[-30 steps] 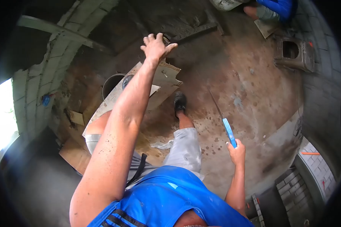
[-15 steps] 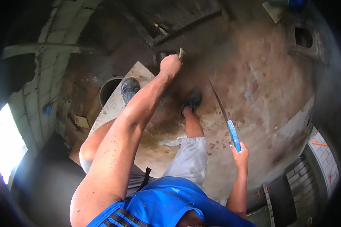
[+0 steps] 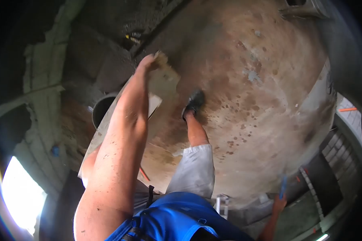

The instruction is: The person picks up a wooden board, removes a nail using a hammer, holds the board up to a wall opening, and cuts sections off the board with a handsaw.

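Observation:
My left hand (image 3: 147, 63) is stretched far forward, its fingers closed at the top edge of a ragged, light-brown board (image 3: 165, 80). Part of this board hangs behind my forearm. At the lower right, my right hand (image 3: 279, 203) is wrapped round the blue handle of a saw (image 3: 283, 187), held out to my side. The saw's blade is too blurred to make out. A long pale plank (image 3: 95, 140) lies beneath my left arm.
A dark round bucket (image 3: 102, 109) stands left of the plank. My shoe (image 3: 194, 101) is on the stained floor (image 3: 245, 120). A yellow-ended tool (image 3: 132, 39) lies near a dark beam. A brown container (image 3: 305, 10) is at the upper right; a block wall (image 3: 48, 120) rises at left.
My left hand went from spread fingers to a closed grip on the ragged board, swinging right, then back left. My right hand carried the saw down and to the right. The view has shifted.

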### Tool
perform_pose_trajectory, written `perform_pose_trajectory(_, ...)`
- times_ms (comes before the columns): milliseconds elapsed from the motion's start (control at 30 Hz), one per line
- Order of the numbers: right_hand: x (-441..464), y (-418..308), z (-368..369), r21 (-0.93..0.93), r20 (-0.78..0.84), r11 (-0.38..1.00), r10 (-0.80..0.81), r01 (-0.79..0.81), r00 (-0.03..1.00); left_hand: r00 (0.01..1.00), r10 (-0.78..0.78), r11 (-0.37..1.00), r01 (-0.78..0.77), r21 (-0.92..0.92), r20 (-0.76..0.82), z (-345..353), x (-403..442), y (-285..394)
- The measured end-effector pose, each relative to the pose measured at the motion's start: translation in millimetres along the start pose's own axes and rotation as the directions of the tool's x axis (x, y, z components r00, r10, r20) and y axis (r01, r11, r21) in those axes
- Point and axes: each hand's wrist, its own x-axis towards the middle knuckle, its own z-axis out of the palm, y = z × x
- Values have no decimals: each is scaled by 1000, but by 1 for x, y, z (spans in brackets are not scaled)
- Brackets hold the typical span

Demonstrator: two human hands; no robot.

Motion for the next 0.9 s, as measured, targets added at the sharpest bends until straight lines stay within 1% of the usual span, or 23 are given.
perform_pose_trajectory(33, -25, 29, 3, 5, -15, 985, 170, -170, 985, 985, 72, 967, -30, -254, 156, -36, -27, -6)
perform_pose_trajectory(67, -44, 58, 8, 8, -18, 945, 328, -328, 945, 944, 168, 871, -7, -491, 284, -58, -73, 1)
perform_pose_trajectory(100, -60, 80, 31, 56, 5, 942, 331, -331, 943, 951, 214, 918, -117, -378, 224, -64, -112, 16)
perform_pose_trajectory(133, -79, 107, 57, 108, -9, 914, 394, -390, 919, 948, 261, 943, -210, -257, 182, -67, -147, 34)
perform_pose_trajectory(167, -91, 110, 81, 154, -21, 879, 459, -451, 888, 974, 185, 964, -154, -216, 130, -48, -135, -26)
perform_pose_trajectory(200, -99, 111, 110, 177, -2, 872, 464, -457, 886, 991, 106, 979, -91, -183, 76, -30, -125, -76)
perform_pose_trajectory(233, -106, 113, 135, 227, 28, 890, 400, -395, 916, 996, -82, 989, 85, 119, -28, -24, -158, -4)
perform_pose_trajectory(267, -106, 111, 151, 273, 48, 906, 322, -323, 945, 955, -266, 879, 296, 373, -132, -18, -191, 68)
perform_pose_trajectory(300, -100, 96, 164, 268, 114, 910, 295, -315, 949, 960, -175, 944, 226, 239, -217, -5, -202, 68)
perform_pose_trajectory(333, -89, 78, 174, 259, 176, 920, 253, -293, 951, 931, -191, 929, 274, 250, -312, 3, -227, 103)
perform_pose_trajectory(400, -63, 29, 181, 386, 248, 897, 124, -216, 961, 853, -113, 896, 309, 318, -509, 41, -244, 91)
perform_pose_trajectory(467, -27, -8, 201, 476, 291, 870, -16, -130, 957, 805, -92, 884, 337, 323, -587, 86, -284, 111)
perform_pose_trajectory(533, 10, -77, 176, 569, 344, 817, -135, -92, 929, 799, -141, 862, 389, 324, -584, 132, -317, 117)
perform_pose_trajectory(600, 42, -128, 157, 621, 372, 779, -196, -86, 907, 825, -148, 879, 363, 310, -546, 171, -359, 128)
perform_pose_trajectory(633, 54, -159, 136, 628, 356, 776, -221, -58, 908, 817, -144, 887, 357, 293, -558, 180, -377, 133)
perform_pose_trajectory(667, 61, -191, 104, 656, 377, 751, -246, -70, 893, 815, -146, 894, 351, 278, -561, 181, -392, 134)
perform_pose_trajectory(700, 67, -205, 83, 682, 396, 727, -269, -85, 878, 807, -128, 910, 326, 254, -577, 179, -407, 130)
perform_pose_trajectory(733, 75, -207, 75, 683, 387, 727, -284, -65, 877, 796, -108, 925, 300, 232, -595, 175, -423, 122)
perform_pose_trajectory(767, 86, -210, 68, 720, 368, 693, -327, -45, 870, 870, -116, 916, 279, 286, -479, 159, -443, 120)
perform_pose_trajectory(800, 92, -210, 62, 756, 347, 655, -368, -25, 863, 910, -114, 918, 250, 307, -400, 152, -468, 116)
perform_pose_trajectory(833, 98, -213, 51, 761, 351, 649, -397, -11, 848, 890, -44, 925, 208, 319, -454, 154, -496, 103)
perform_pose_trajectory(867, 107, -208, 51, 767, 333, 642, -421, 18, 844, 839, 38, 960, 119, 252, -543, 151, -521, 90)
perform_pose_trajectory(900, 110, -200, 53, 765, 316, 642, -443, 51, 839, 822, 19, 961, 143, 239, -569, 144, -546, 94)
